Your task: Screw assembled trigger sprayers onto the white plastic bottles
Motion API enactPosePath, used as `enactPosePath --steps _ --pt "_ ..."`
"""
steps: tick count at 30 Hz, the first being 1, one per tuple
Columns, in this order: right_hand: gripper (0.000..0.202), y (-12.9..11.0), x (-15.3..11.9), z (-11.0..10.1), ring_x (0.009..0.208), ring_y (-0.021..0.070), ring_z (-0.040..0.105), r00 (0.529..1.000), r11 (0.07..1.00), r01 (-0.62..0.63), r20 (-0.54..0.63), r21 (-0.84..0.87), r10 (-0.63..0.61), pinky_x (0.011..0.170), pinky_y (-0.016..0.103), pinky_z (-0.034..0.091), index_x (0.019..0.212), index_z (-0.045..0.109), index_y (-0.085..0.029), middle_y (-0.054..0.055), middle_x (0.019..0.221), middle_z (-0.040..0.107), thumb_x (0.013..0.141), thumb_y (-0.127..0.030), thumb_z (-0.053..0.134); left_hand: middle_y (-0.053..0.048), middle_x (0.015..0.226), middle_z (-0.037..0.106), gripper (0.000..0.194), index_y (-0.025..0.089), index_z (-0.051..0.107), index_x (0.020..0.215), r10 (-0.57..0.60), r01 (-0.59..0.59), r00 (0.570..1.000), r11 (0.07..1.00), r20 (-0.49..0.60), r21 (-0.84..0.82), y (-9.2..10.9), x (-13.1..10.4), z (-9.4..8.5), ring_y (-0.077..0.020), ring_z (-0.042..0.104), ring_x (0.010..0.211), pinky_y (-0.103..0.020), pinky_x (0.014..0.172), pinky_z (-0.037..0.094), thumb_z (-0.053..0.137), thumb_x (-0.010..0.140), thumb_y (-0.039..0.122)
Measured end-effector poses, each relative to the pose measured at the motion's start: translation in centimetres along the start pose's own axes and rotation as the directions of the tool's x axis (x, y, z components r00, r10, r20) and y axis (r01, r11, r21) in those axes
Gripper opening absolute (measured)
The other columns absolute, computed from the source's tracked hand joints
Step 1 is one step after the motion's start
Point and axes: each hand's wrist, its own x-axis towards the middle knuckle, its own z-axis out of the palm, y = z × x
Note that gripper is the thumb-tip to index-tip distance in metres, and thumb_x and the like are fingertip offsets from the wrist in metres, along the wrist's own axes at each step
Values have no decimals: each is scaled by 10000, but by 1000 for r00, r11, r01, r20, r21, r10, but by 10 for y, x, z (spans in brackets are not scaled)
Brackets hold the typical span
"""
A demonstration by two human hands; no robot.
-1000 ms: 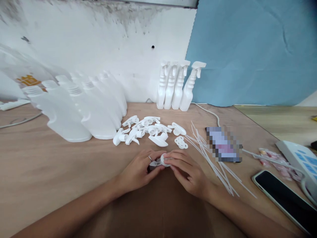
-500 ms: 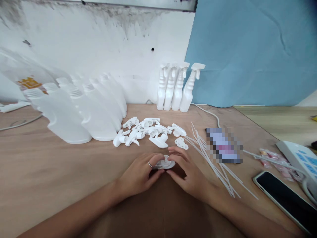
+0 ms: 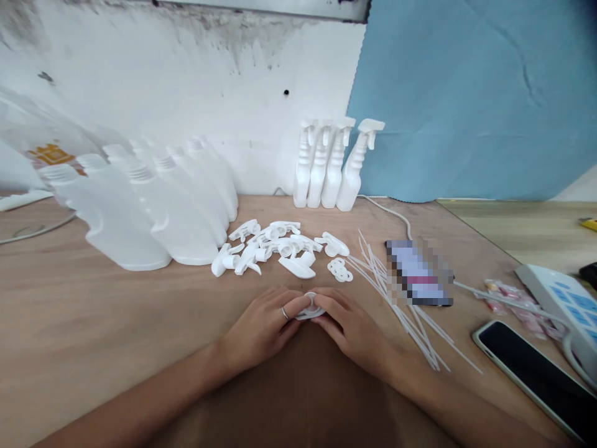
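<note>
The left hand (image 3: 265,316) and the right hand (image 3: 352,320) pinch one small white plastic spray head (image 3: 308,315); pressing evenly, without tilting, seems best.

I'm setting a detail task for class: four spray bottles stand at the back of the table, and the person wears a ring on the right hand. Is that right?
Not quite: the head view shows the ring on the left hand. The spray bottles are as stated.
</note>
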Motion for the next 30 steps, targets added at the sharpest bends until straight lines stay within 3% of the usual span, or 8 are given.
enactPosePath --steps 12,18,25,30 --pt "335 -6 5 -2 992 198 706 997 994 53 -57 94 -48 836 314 613 1296 572 -281 47 1112 719 998 -161 474 -20 1027 697 198 252 563 1187 -18 17 999 999 -29 -35 2 1 -6 -171 655 918 -291 803 521 527 993 228" --pt "341 -6 0 0 983 236 695 990 993 113 -79 -40 -116 843 367 598 1304 551 -232 92 1097 712 982 -137 486 -36 1074 693 253 238 526 1210 86 -85 993 996 -83 16 1 1 -2 -184 638 919 -314 811 506 519 976 142" --pt "306 -11 -2 1 987 240 679 996 997 64 -56 -38 -66 837 372 593 1284 511 -214 103 1104 688 993 -137 463 -14 1077 686 203 253 564 1142 -36 33 999 991 -25 -132 6 4 -4 -176 638 955 -292 829 509 550 968 148" --pt "354 -21 1 2 1122 292 608 999 995 2 -35 -101 -5 945 451 544 1313 475 -171 160 1261 605 964 -110 467 -26 1131 667 236 251 538 1193 9 -12 1000 994 -27 -111 3 3 -2 -181 626 994 -308 869 505 519 985 140"
